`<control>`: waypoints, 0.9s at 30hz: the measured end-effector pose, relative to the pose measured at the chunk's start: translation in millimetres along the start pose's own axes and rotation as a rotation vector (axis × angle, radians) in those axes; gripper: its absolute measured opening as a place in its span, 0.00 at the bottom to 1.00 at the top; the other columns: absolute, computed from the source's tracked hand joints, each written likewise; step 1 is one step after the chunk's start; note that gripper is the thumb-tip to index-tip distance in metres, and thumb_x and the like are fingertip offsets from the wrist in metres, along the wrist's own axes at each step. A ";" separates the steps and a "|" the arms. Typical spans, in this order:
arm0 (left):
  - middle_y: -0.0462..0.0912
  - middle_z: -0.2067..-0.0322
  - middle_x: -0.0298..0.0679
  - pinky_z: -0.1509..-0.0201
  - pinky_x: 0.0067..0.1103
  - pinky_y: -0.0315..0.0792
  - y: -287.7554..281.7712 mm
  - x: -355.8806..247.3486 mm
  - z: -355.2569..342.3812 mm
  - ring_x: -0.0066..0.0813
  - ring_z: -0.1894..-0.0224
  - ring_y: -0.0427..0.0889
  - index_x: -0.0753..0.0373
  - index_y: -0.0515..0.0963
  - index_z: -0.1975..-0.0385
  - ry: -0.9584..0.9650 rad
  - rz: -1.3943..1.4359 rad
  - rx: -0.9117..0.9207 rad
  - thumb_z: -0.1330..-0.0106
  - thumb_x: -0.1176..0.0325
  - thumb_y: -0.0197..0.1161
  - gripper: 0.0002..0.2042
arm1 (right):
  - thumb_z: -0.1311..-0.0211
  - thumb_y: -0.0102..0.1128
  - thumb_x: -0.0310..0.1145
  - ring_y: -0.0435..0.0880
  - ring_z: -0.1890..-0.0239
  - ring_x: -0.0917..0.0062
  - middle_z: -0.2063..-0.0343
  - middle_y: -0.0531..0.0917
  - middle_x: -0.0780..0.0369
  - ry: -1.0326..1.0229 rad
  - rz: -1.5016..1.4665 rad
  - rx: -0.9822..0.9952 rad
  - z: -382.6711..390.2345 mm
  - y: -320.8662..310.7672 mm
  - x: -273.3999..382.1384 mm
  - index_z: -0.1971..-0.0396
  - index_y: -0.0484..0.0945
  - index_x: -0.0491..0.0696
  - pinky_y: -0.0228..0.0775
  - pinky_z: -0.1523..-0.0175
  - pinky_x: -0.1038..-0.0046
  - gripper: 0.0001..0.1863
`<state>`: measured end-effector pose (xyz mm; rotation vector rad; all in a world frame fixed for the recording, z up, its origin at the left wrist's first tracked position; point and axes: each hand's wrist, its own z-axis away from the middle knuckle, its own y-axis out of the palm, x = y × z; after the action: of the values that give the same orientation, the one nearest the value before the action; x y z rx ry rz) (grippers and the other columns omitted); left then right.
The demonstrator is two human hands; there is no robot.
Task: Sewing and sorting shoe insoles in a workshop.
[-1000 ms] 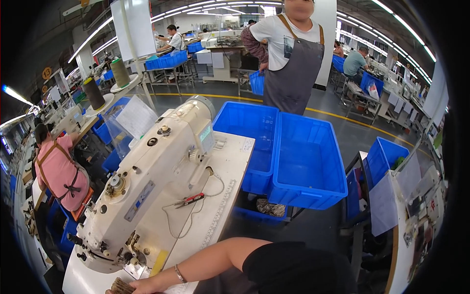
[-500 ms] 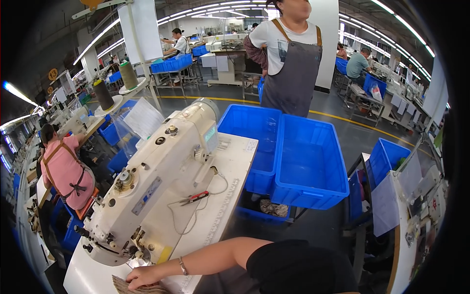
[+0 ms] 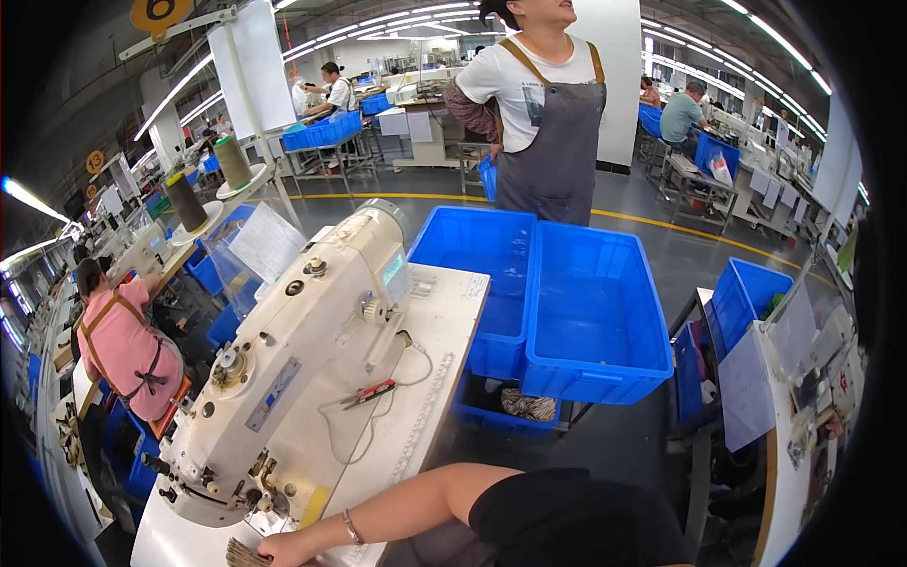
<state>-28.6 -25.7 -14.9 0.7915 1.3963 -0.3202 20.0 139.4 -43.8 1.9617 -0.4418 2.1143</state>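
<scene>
My right hand (image 3: 287,546) is at the lower edge of the head view, in front of the sewing machine's needle end. It is closed on a piece of brown striped fabric (image 3: 244,554), whose edge sticks out beyond the fingers; the rest is cut off by the picture's edge. A bracelet circles that wrist. Just behind the hand stands the white sewing machine (image 3: 293,345) on its table (image 3: 444,326). A yellow piece (image 3: 315,506) lies beside the needle area. Red-handled thread snips (image 3: 370,392) rest on the table with a grey cord (image 3: 331,430). My left hand is out of view.
Two blue bins (image 3: 595,302) stand beyond the table's right side, with striped fabric (image 3: 527,404) in a lower bin. A person in a grey apron (image 3: 553,142) stands behind them. Thread cones (image 3: 186,200) are at the left. A person in pink (image 3: 132,354) sits there.
My right hand has shifted slightly down and right, and less of the striped fabric shows. The whole view has tilted a little; the standing person appears slightly farther left.
</scene>
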 end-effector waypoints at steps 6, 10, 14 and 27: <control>0.69 0.40 0.53 0.43 0.41 0.73 4.8 -13.5 2.6 0.49 0.43 0.73 0.67 0.60 0.35 -0.194 0.148 0.122 0.30 0.49 0.52 0.32 | 0.55 0.78 0.41 0.83 0.56 0.69 0.57 0.84 0.54 -0.010 -0.283 0.002 -21.8 8.7 -28.4 0.52 0.80 0.39 0.76 0.49 0.68 0.31; 0.68 0.40 0.54 0.43 0.43 0.73 -4.5 -18.8 3.0 0.50 0.42 0.73 0.66 0.59 0.34 -0.370 0.246 0.192 0.31 0.48 0.53 0.34 | 0.53 0.76 0.37 0.83 0.58 0.70 0.58 0.84 0.55 -0.058 -0.338 0.018 -26.8 12.7 -34.6 0.52 0.80 0.39 0.76 0.51 0.68 0.28; 0.67 0.39 0.54 0.43 0.45 0.73 -16.8 -19.1 3.5 0.52 0.42 0.72 0.65 0.58 0.33 -0.515 0.344 0.264 0.33 0.46 0.54 0.35 | 0.49 0.73 0.34 0.82 0.56 0.71 0.58 0.84 0.57 -0.125 -0.432 0.148 -25.1 8.0 -32.3 0.50 0.78 0.41 0.75 0.51 0.66 0.26; 0.67 0.37 0.48 0.41 0.48 0.71 -20.7 -6.5 -7.6 0.51 0.40 0.71 0.61 0.60 0.32 -0.591 0.987 0.384 0.37 0.41 0.57 0.39 | 0.37 0.58 0.39 0.78 0.80 0.79 0.78 0.79 0.64 -0.025 -0.411 0.084 -17.9 -8.0 -8.7 0.69 0.79 0.45 0.74 0.77 0.70 0.12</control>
<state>-48.7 -36.9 -14.8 1.4550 0.2910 -0.0238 6.9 153.7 -53.1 1.9232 0.0488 1.8734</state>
